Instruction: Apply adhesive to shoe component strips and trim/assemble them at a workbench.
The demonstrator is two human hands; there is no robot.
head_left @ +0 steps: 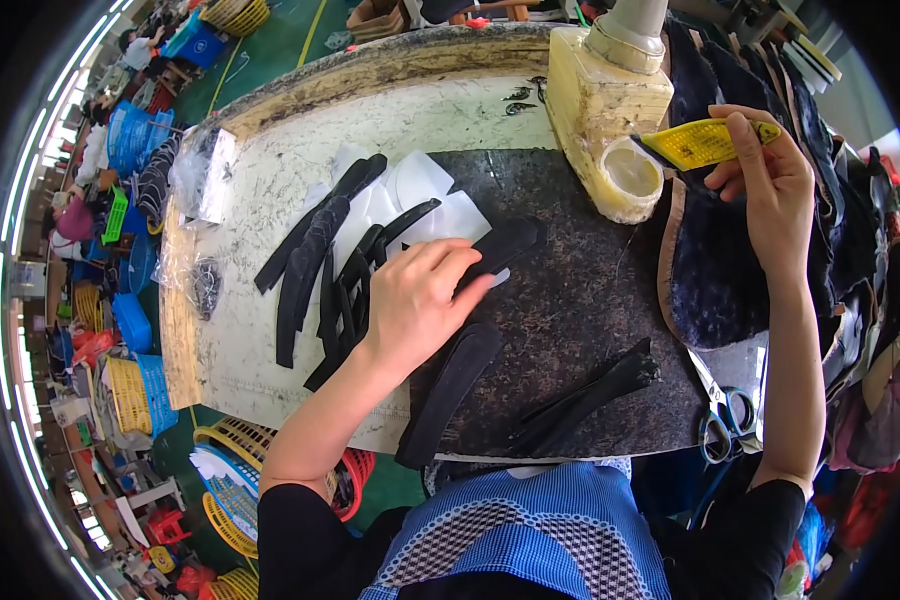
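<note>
The right hand [765, 185] grips a yellow-handled tool [705, 144] between thumb and fingers, its dark tip just beside the round cup [628, 212] of the cream dispenser [610, 95], toward the far right corner of the tabletop [245, 365]. The left hand [420, 295] is part-curled at a black piece [515, 242], thumb and fingers apart; whether it pinches the piece, I cannot tell. That piece lies on the dark mat [600, 310], about midway between the far and near edges, with a small white tab [501, 277] by the thumb. Toward the left edge, black strips [312, 240] overlap one another and white sheets [420, 182]. A single black strip [450, 395] reaches the near edge, and a black bundle [590, 400] lies to its right. Scissors [717, 402] lie by the near right corner, below a dark furry piece [720, 275] at the right edge
</note>
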